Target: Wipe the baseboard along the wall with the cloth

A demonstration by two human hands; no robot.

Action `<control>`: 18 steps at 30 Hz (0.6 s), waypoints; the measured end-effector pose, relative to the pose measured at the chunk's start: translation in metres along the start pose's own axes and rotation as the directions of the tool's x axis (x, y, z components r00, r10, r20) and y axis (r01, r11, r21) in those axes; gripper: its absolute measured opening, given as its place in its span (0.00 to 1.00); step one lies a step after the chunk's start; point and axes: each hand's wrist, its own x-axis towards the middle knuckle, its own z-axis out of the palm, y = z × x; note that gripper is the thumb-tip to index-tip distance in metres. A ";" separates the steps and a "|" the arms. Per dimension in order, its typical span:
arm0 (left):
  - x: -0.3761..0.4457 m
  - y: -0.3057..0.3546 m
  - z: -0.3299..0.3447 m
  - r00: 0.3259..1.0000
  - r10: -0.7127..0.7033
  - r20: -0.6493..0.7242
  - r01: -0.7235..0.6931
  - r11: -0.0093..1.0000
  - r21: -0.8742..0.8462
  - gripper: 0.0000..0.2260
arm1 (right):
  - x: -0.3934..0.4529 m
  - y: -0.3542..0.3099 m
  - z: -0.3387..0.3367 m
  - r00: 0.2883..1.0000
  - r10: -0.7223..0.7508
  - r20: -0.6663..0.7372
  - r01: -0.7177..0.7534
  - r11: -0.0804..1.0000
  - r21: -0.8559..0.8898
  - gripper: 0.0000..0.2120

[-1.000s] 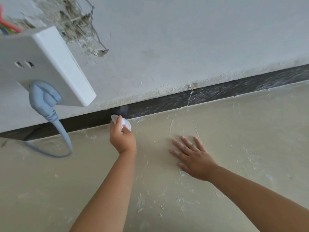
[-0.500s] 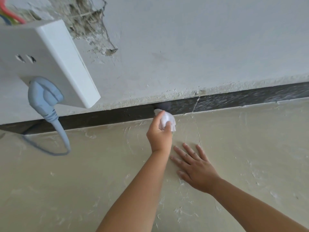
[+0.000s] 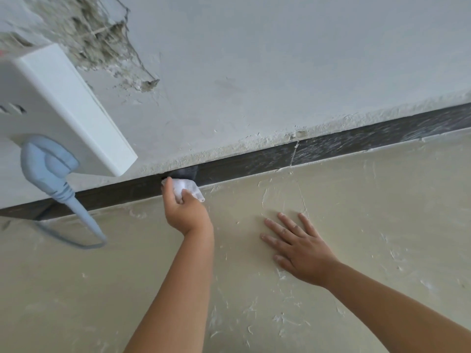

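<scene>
A dark baseboard [image 3: 254, 163] runs along the foot of the white wall, dusty and streaked to the right, darker to the left. My left hand [image 3: 184, 212] grips a small crumpled white cloth [image 3: 187, 187] and holds it against the baseboard near the middle of the view. My right hand [image 3: 298, 247] lies flat on the beige floor, fingers spread, to the right of the cloth and apart from the baseboard.
A white socket box [image 3: 63, 105] sticks out of the wall at the left, with a pale blue plug [image 3: 47, 163] in it. Its cable [image 3: 84, 220] loops over the floor. Broken plaster [image 3: 86, 34] shows above. White paint flecks cover the floor [image 3: 369, 200].
My left hand slid the cloth to the right along the baseboard, then back a little to the left. My right hand stayed flat on the floor.
</scene>
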 end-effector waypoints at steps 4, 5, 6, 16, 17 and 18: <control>-0.009 0.010 0.011 0.999 -0.051 -0.013 0.050 0.995 -0.082 0.19 | 0.000 -0.001 0.001 1.000 0.008 0.017 -0.008 1.000 0.010 0.23; -0.018 0.011 0.014 0.999 -0.021 0.038 0.024 0.996 -0.082 0.18 | 0.000 -0.001 0.001 1.000 0.009 0.017 -0.009 1.000 0.008 0.23; -0.030 0.012 0.016 0.993 0.025 0.113 -0.016 0.997 -0.079 0.18 | 0.001 0.000 0.001 1.000 0.010 0.021 -0.010 1.000 0.006 0.23; -0.037 -0.013 -0.017 0.824 0.139 0.549 -0.239 0.964 0.114 0.19 | 0.000 0.003 -0.011 0.995 0.044 0.086 -0.040 0.998 -0.053 0.21; -0.029 -0.014 -0.022 0.840 0.150 0.522 -0.261 0.954 0.145 0.19 | -0.004 0.006 -0.011 0.994 0.074 0.085 -0.068 0.995 -0.072 0.22; -0.020 -0.015 -0.025 0.850 0.162 0.502 -0.283 0.943 0.175 0.19 | -0.010 0.010 -0.011 0.991 0.101 0.082 -0.093 0.991 -0.092 0.24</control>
